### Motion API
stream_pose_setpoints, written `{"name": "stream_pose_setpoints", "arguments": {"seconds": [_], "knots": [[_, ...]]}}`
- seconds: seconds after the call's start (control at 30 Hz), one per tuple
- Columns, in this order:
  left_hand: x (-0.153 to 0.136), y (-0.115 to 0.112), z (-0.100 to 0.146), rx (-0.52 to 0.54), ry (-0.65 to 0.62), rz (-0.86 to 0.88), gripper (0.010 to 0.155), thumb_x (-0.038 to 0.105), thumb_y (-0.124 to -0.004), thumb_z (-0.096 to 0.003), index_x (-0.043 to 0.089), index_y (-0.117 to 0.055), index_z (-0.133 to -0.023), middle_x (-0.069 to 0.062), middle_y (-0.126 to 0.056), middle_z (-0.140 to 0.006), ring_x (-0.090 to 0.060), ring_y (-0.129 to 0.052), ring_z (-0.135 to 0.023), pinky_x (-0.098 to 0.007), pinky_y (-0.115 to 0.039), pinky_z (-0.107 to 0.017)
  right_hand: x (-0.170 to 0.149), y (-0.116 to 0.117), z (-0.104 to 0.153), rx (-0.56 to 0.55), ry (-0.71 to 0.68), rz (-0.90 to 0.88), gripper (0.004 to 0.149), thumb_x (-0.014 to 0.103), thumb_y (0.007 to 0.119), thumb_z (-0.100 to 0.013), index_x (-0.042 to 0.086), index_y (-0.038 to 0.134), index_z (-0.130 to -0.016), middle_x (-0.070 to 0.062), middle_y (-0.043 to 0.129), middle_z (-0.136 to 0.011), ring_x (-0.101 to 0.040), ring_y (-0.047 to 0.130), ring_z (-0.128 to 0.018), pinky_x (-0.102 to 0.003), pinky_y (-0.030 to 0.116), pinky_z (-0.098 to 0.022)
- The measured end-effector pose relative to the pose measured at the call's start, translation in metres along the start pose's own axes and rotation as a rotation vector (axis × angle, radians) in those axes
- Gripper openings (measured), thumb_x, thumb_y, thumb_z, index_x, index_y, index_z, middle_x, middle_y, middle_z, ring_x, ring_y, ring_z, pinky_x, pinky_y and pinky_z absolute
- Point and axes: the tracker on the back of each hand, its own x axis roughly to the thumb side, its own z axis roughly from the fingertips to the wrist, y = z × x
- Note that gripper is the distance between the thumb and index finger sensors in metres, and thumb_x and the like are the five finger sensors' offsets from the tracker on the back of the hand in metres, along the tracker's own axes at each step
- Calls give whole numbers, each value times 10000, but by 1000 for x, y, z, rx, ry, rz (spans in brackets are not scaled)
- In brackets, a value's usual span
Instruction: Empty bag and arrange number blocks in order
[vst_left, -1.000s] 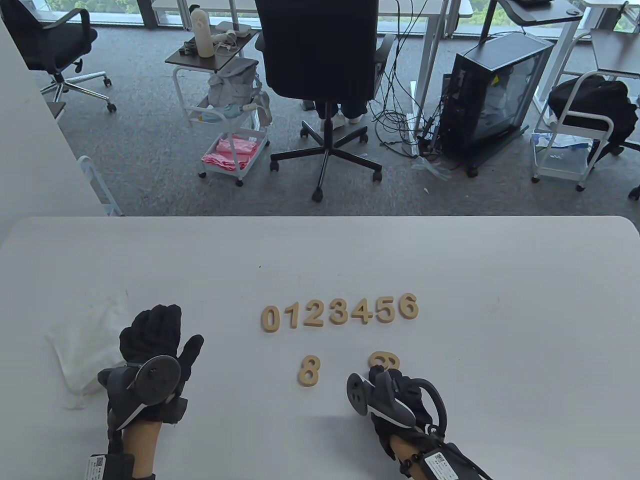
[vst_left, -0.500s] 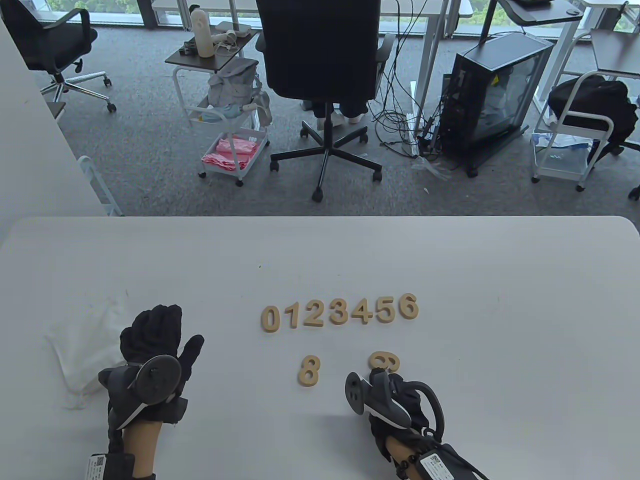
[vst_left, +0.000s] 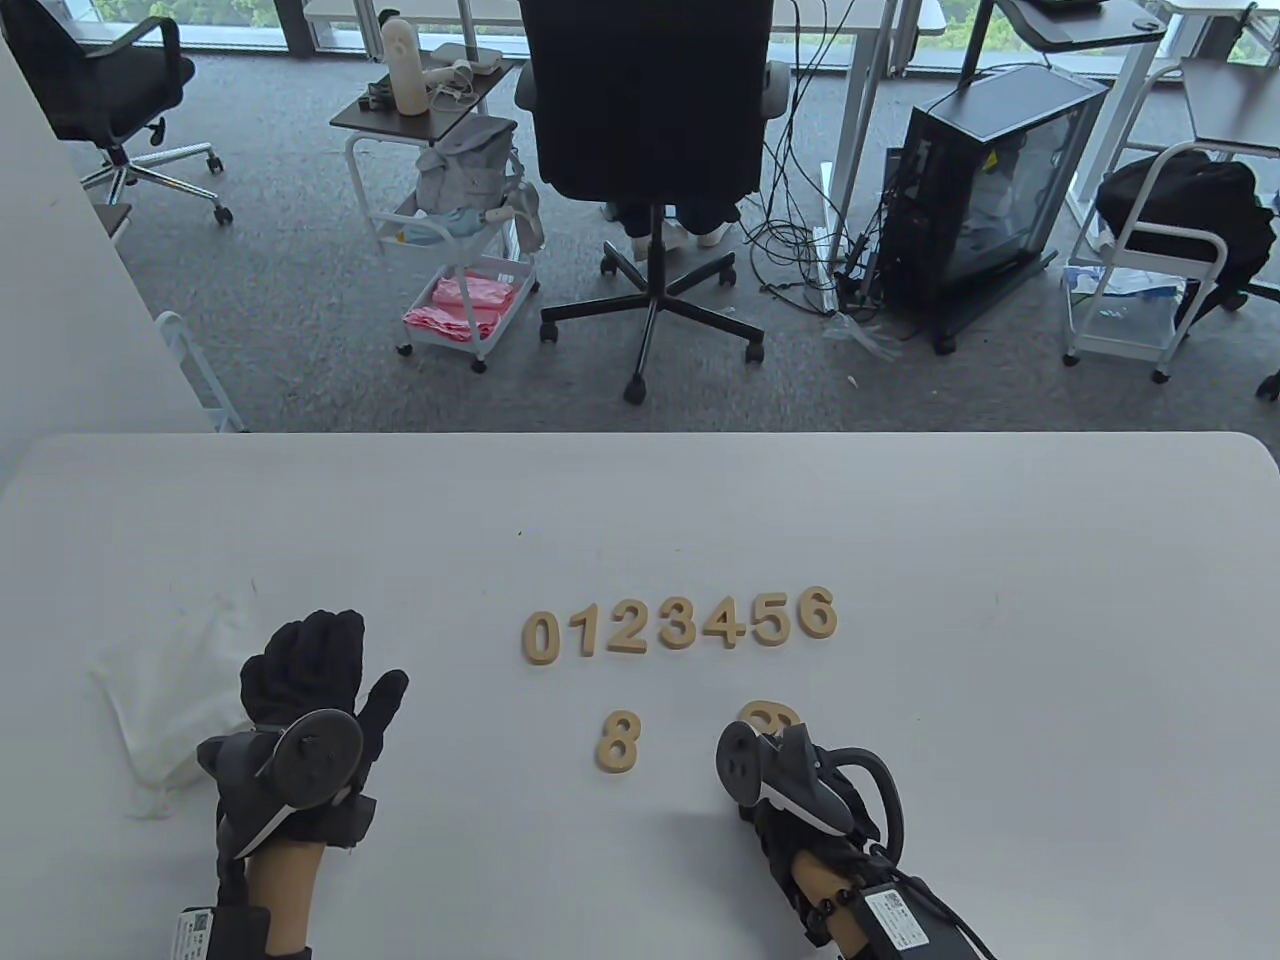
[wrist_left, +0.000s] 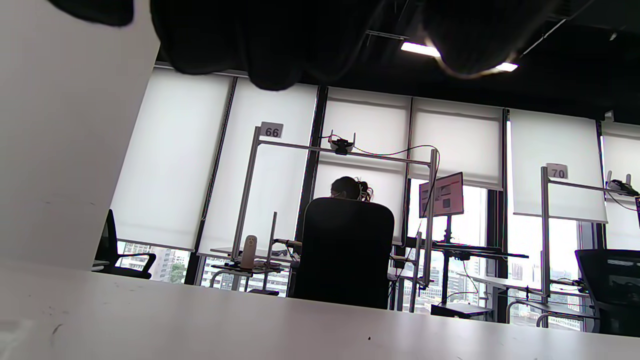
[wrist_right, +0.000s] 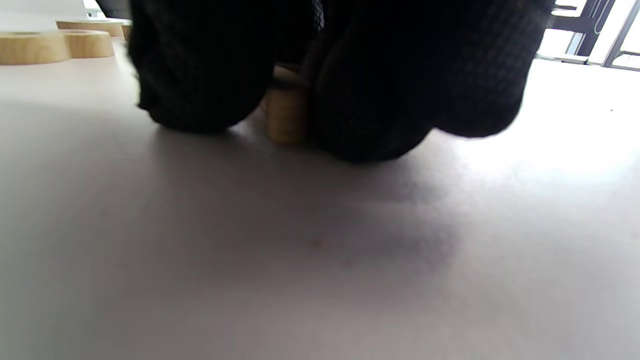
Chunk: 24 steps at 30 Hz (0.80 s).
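Wooden number blocks 0 to 6 (vst_left: 680, 625) lie in a row mid-table. An 8 (vst_left: 618, 741) lies below the row. A curled block lying sideways (vst_left: 768, 716) is half hidden by my right hand (vst_left: 775, 745). In the right wrist view its fingers (wrist_right: 200, 75) pinch the edge of a wooden block (wrist_right: 285, 120) that sits on the table. My left hand (vst_left: 310, 690) lies flat and open, fingers spread, at the right edge of the limp white bag (vst_left: 165, 680). It holds nothing.
The white table (vst_left: 1000, 560) runs to a far edge with office chairs, carts and a computer case beyond. Another block (wrist_right: 35, 47) shows left of my right fingers. The left wrist view shows only the tabletop (wrist_left: 300, 325) and the office.
My right hand has shifted a little to the right and forward, covering more of the sideways block. The left hand and the other blocks have not moved.
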Motion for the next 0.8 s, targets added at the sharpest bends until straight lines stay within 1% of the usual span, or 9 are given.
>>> {"name": "stream_pose_setpoints", "arguments": {"seconds": [0.07, 0.3, 0.4, 0.47, 0.57, 0.63, 0.7, 0.73, 0.8], "knots": [[0, 0, 0, -1, 0, -2, 735, 518, -707, -514, 61, -615, -1083, -274, -631, -1089, -603, -681, -972, -796, -524, -644, -1, 0, 0, -3, -10, -5, 659, 356, 882, -386, 121, 729, -982, -126, 904, -712, -192, 1046, -406, -303, 970, -295], [-1, 1, 0, 3, 4, 1, 736, 519, -707, -514, 61, -614, -1084, -281, -631, -1087, -606, -680, -972, -796, -523, -643, -9, -2, 5, -16, -34, -121, 634, 314, 934, -410, 96, 740, -973, -120, 921, -709, -214, 1057, -419, -331, 979, -309], [-1, 1, 0, 5, 3, 1, 738, 519, -707, -515, 57, -616, -1083, -281, -630, -1088, -607, -679, -972, -796, -523, -644, -17, -11, 9, -97, -36, -190, 637, 323, 932, -427, 69, 732, -975, -121, 920, -706, -211, 1050, -422, -332, 973, -308], [-2, 1, 0, 7, 5, 3, 736, 519, -706, -515, 60, -615, -1083, -281, -630, -1088, -605, -680, -973, -797, -522, -643, -21, -18, 11, -171, -37, -212, 635, 345, 898, -446, 46, 722, -978, -112, 922, -702, -203, 1049, -425, -327, 972, -309], [-2, 1, 0, 10, 6, 4, 736, 519, -705, -516, 59, -615, -1083, -280, -630, -1088, -607, -679, -971, -797, -522, -643, -28, -25, 13, -226, -19, -256, 619, 302, 850, -477, -12, 695, -987, -129, 912, -743, -256, 1060, -476, -365, 976, -344], [-2, 2, 0, 11, 5, 3, 737, 519, -705, -516, 58, -614, -1083, -281, -631, -1087, -606, -678, -972, -796, -521, -644, -35, -29, 14, -248, -5, -303, 600, 274, 833, -487, -28, 692, -986, -143, 908, -762, -283, 1063, -508, -389, 976, -369], [-2, 2, 0, 14, 3, 1, 736, 519, -705, -516, 60, -614, -1083, -274, -630, -1089, -606, -679, -971, -797, -522, -644, -43, -32, 15, -254, 8, -353, 574, 261, 816, -498, -8, 690, -989, -147, 886, -787, -302, 1048, -541, -407, 964, -397], [-2, 1, 0, 14, 2, 1, 736, 518, -706, -515, 57, -616, -1082, -281, -630, -1087, -606, -681, -971, -797, -521, -643, -47, -33, 15, -248, 20, -370, 551, 264, 806, -504, 29, 693, -990, -149, 867, -808, -304, 1039, -561, -409, 959, -410], [-2, 1, 0, 13, 3, 1, 736, 518, -706, -515, 59, -614, -1083, -282, -630, -1087, -606, -679, -972, -797, -522, -644, -59, -33, 13, -234, 43, -483, 524, 267, 796, -509, 92, 697, -994, -210, 799, -875, -329, 1014, -615, -431, 946, -448]]}}
